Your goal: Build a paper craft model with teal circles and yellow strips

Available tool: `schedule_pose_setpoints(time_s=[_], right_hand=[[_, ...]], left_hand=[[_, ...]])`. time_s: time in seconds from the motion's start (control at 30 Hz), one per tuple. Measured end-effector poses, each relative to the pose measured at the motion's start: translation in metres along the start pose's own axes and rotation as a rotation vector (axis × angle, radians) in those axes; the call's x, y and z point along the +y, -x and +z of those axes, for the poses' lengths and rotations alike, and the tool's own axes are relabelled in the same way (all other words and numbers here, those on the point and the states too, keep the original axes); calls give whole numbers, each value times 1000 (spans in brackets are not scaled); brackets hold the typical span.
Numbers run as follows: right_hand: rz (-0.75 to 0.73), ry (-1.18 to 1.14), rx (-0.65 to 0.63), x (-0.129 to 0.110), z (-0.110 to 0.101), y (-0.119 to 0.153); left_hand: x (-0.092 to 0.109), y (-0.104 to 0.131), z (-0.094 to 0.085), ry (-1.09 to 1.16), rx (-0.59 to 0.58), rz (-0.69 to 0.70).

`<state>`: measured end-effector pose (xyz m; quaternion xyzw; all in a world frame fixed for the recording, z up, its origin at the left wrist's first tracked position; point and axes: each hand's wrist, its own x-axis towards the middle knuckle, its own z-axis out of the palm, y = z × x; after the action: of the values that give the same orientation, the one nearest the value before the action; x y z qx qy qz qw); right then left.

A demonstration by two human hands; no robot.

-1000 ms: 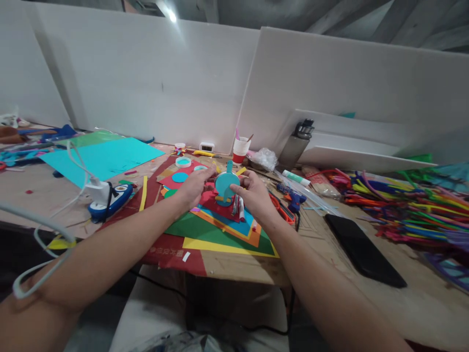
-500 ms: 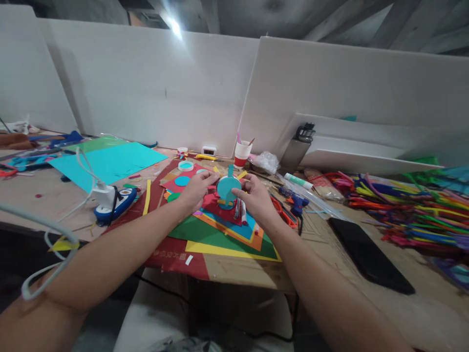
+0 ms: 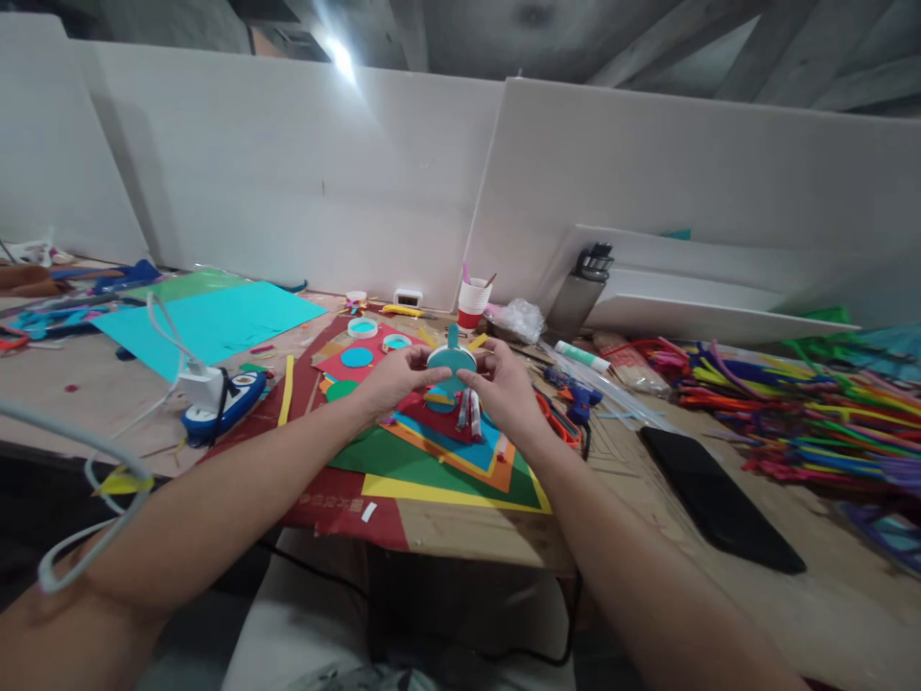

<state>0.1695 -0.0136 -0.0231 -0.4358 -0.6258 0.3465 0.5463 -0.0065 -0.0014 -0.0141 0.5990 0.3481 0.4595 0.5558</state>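
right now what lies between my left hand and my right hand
The head view shows a white-rimmed teal disc between your left hand and right hand, both touching it.

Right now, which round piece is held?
The teal disc, pinched by the left hand and right hand; the others, like the blue disc on red paper, lie unheld.

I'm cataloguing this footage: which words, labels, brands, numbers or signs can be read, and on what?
None is readable.
Red sheet: a row of characters near its front edge, too blurred.
Small white device: dark display, too small.
White-and-green tube: label too small.
Held blue disc: no text visible.
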Motion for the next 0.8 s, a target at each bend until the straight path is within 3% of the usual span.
schedule_pose_setpoints(time_s=[0.13,0.33,0.5,0.63,0.8], right_hand=[[-139,117,20,-9,-1,5],[-410,251,99,-20,-5,12],[-596,359,168,-23,-8,14],[-701,410,157,-25,-7,15],[-715,494,171,-26,-8,15]], left_hand=[[0,2,1,-79,54,122],[12,13,2,-254,85,569],[13,11,-3,-386,85,832],[11,8,-5,-432,82,875],[7,9,-5,-436,58,859]])
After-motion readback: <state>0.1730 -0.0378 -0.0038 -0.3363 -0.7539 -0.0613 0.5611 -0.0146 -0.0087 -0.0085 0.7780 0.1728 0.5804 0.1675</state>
